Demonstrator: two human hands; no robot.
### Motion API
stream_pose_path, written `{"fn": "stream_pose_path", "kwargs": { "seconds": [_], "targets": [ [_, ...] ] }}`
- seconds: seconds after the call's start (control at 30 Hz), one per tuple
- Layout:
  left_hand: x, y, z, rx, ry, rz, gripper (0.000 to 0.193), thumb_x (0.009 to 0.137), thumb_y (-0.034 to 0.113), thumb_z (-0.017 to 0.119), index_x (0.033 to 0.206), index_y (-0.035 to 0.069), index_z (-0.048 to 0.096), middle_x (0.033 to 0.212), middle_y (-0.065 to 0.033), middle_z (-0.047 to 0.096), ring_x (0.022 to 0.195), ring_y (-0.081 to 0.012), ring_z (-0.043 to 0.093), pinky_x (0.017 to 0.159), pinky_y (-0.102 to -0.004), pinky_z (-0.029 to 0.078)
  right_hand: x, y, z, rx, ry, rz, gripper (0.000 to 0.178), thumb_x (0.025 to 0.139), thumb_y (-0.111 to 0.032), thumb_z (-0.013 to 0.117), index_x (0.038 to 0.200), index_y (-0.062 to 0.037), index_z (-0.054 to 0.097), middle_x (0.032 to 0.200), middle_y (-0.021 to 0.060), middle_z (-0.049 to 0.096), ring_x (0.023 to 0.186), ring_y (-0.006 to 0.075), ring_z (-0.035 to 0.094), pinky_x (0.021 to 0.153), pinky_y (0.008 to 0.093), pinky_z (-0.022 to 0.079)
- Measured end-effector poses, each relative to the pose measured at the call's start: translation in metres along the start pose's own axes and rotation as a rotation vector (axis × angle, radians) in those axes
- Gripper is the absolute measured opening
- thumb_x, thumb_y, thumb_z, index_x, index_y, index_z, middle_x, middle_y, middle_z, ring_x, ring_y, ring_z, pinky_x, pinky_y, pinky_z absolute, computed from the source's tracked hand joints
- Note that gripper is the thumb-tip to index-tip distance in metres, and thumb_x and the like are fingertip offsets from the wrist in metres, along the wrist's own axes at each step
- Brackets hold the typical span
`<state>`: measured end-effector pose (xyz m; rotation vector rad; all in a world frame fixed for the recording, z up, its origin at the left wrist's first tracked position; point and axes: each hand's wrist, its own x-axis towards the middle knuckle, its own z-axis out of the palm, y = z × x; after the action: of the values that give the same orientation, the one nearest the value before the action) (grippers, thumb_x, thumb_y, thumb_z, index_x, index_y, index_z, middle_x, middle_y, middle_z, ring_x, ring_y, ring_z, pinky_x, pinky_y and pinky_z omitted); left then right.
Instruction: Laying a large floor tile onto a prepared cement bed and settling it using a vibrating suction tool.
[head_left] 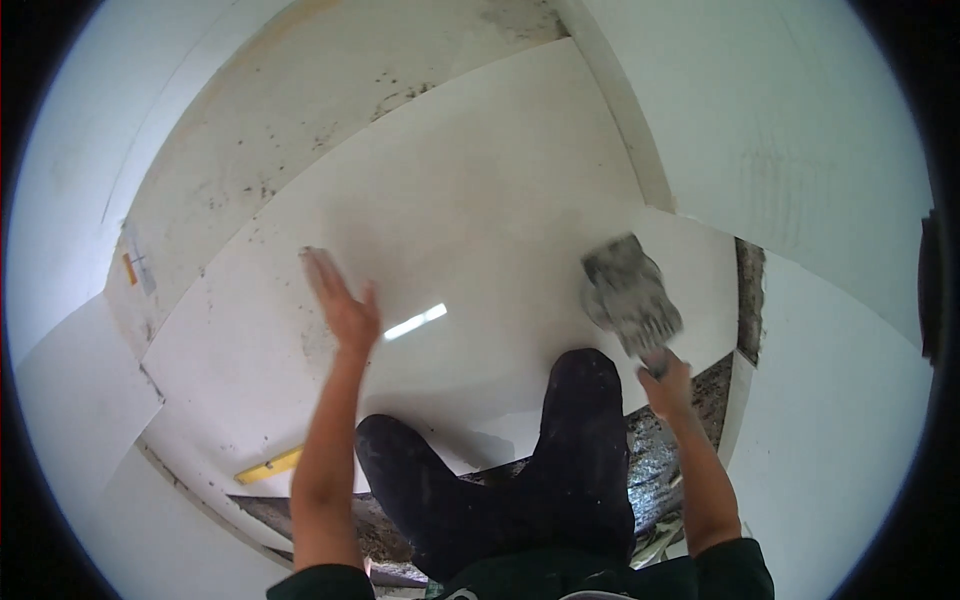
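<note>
A large pale, glossy tile [470, 230] covers the floor before me, and my dark-trousered knees rest at its near edge. Over the tile's left part is my left hand [345, 310], fingers stretched out and holding nothing; motion smears the fingertips. My right hand [668, 385] grips the short handle of a broad-headed grey hand tool [632, 292] with a dirty, mottled surface. The tool is blurred above the tile's right part; I cannot tell whether it touches the tile.
A yellow spirit level [270, 466] lies at the near left. Beyond a seam is another tile [300, 120] with dark specks. Pale walls [780, 130] close in on both sides. Rough, dark subfloor [655, 465] shows around my legs and in a gap [748, 300] at the right wall.
</note>
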<state>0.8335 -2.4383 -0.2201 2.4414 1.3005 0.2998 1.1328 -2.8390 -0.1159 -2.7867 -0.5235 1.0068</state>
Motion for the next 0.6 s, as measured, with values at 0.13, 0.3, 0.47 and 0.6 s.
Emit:
{"fn": "stream_pose_path", "kwargs": {
  "seconds": [0.13,0.3,0.47,0.6],
  "targets": [
    [0.013,0.156,0.022,-0.507,0.139,0.367,0.088,0.090,0.053,0.056,0.148,-0.009,0.035,0.156,-0.0310,0.027,0.146,-0.0471,0.024,0.119,-0.0558,0.019,0.034,-0.069,0.030,0.287,0.005,-0.073,0.034,0.077,-0.025,0.071,0.100,-0.0001,0.067,0.080,0.0223,0.068,0.079,0.0398,0.068,0.071,0.0441,0.053],
    [0.077,0.245,0.034,-0.588,-0.100,0.643,0.061,0.084,0.046,0.071,0.128,0.005,0.061,0.128,-0.0156,0.063,0.124,-0.0364,0.057,0.110,-0.0496,0.040,0.074,-0.111,0.047,0.375,-0.058,-0.159,0.030,0.078,-0.022,0.070,0.097,0.0002,0.066,0.076,0.0228,0.067,0.076,0.0390,0.068,0.070,0.0446,0.053],
    [0.086,0.252,0.040,-0.753,0.040,0.581,0.043,0.076,0.028,0.079,0.114,0.009,0.068,0.109,-0.0085,0.071,0.103,-0.0282,0.068,0.094,-0.0422,0.054,0.074,-0.119,0.048,0.229,0.093,-0.127,0.028,0.078,-0.019,0.072,0.097,0.0007,0.066,0.082,0.0203,0.069,0.080,0.0369,0.068,0.075,0.0419,0.053],
    [0.084,0.253,0.040,-0.725,0.091,0.587,0.037,0.078,0.026,0.077,0.109,0.008,0.070,0.106,-0.0077,0.072,0.100,-0.0267,0.069,0.093,-0.0413,0.055,0.077,-0.110,0.043,0.440,-0.210,0.005,0.028,0.077,-0.018,0.073,0.098,0.0007,0.067,0.085,0.0110,0.069,0.080,0.0242,0.066,0.078,0.0376,0.051]
  ]
}}
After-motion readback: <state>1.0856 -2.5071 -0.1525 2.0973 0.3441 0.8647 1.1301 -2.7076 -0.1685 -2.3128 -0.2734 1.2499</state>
